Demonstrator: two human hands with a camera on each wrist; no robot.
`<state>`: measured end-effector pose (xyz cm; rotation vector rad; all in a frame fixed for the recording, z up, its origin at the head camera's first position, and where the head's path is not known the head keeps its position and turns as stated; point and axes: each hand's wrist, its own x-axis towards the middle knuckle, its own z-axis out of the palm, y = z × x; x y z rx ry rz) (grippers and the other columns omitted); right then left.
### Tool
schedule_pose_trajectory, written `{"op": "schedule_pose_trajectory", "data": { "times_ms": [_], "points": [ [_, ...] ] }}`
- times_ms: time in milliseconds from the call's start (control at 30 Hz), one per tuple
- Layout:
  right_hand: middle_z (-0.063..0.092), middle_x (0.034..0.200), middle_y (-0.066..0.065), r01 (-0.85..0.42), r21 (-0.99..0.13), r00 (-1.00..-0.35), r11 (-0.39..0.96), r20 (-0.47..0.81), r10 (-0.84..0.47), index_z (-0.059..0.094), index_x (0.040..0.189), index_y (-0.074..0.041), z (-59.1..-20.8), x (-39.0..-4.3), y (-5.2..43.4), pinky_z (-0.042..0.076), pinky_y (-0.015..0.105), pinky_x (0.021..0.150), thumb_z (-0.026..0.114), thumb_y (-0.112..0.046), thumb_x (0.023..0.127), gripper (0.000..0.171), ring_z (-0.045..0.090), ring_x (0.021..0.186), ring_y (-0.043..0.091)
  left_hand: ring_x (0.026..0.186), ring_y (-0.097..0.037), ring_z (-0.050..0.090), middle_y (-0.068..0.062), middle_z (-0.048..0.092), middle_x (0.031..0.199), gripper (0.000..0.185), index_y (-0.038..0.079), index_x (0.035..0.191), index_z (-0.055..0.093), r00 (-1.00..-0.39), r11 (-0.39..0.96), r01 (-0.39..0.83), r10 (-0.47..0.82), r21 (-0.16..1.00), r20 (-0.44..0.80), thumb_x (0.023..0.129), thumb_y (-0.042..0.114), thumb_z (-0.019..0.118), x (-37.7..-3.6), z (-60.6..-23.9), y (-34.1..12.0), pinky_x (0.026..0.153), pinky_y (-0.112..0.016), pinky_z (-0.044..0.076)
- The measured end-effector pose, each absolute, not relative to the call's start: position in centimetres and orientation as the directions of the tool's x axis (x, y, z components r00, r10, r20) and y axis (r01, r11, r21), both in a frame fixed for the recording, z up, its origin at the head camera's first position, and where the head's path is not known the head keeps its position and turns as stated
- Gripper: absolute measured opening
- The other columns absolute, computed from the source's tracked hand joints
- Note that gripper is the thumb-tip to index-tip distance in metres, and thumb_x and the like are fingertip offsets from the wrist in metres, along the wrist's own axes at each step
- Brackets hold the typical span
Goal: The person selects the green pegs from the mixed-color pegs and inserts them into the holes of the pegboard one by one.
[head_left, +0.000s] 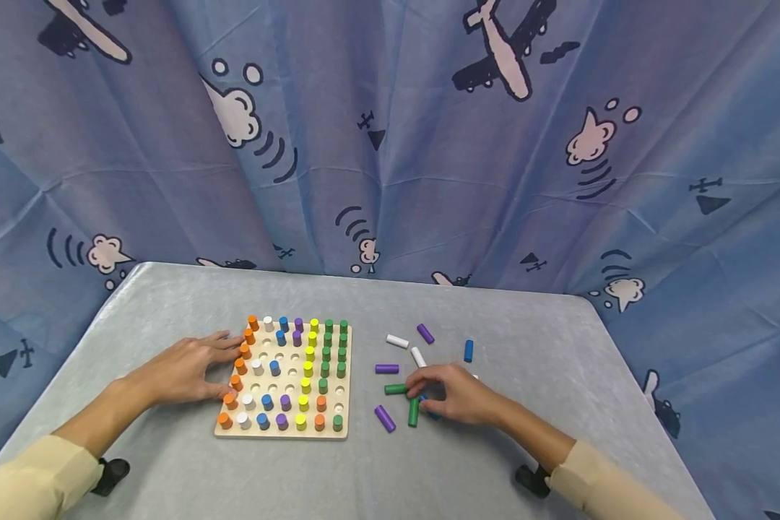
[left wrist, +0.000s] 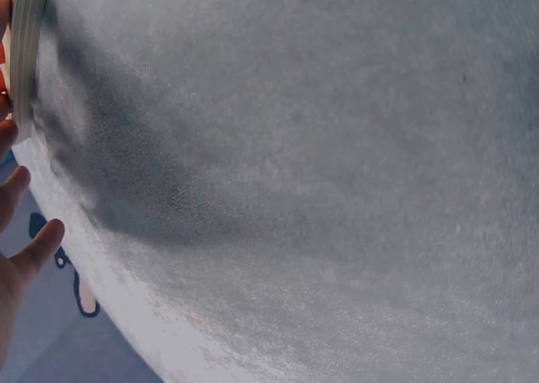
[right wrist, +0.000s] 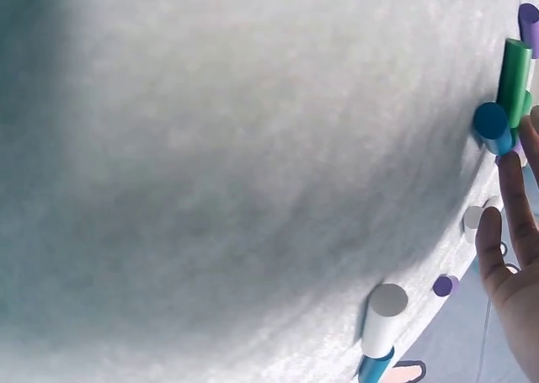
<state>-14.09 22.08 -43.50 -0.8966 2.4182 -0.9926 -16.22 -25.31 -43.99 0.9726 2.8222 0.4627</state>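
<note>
even bright light | soft shadows – head view edges curve | wrist views blurred up close

A staged recording booth: an aeroplane-print curtain (head_left: 390,144) encloses a grey-covered table (head_left: 526,462).

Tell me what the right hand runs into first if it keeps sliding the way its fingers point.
The right hand points left toward the peg board. First in line is probably the green peg lying by its fingertips, perhaps already touched; beyond it, the board's right edge.

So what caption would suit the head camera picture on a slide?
Left hand rests by a pegboard of coloured pegs; right hand reaches among loose pegs.
</note>
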Motion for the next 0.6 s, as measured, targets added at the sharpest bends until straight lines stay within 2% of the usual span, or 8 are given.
{"op": "schedule_pose_trajectory", "data": {
  "times_ms": [200,600],
  "points": [
    [0.075,0.105,-0.003,-0.447,-0.705,-0.722,0.550,-0.078,-0.687,0.068,0.115,-0.005,-44.2,-14.1,22.1,0.047,0.042,0.101,0.073,0.002,0.085,0.031,0.066,0.107,0.011,0.132,-0.047,0.046,-0.017,0.055,0.143,0.076,-0.001,0.127,0.066,-0.788,0.747,0.576,0.615,0.331,-0.016,0.080,0.059,0.074,-16.2,-43.9,-25.3,0.100,-0.064,0.042],
    [0.072,0.104,-0.005,-0.537,-0.627,-0.719,0.565,-0.010,-0.695,0.070,0.112,-0.009,-44.8,-13.8,21.8,0.052,0.033,0.091,0.073,0.003,0.085,0.030,0.065,0.099,0.008,0.132,-0.047,0.046,-0.018,0.055,0.143,0.076,-0.001,0.127,0.066,-0.788,0.746,0.577,0.616,0.331,-0.015,0.080,0.058,0.074,-16.2,-44.0,-25.3,0.100,-0.064,0.042]
  ]
}}
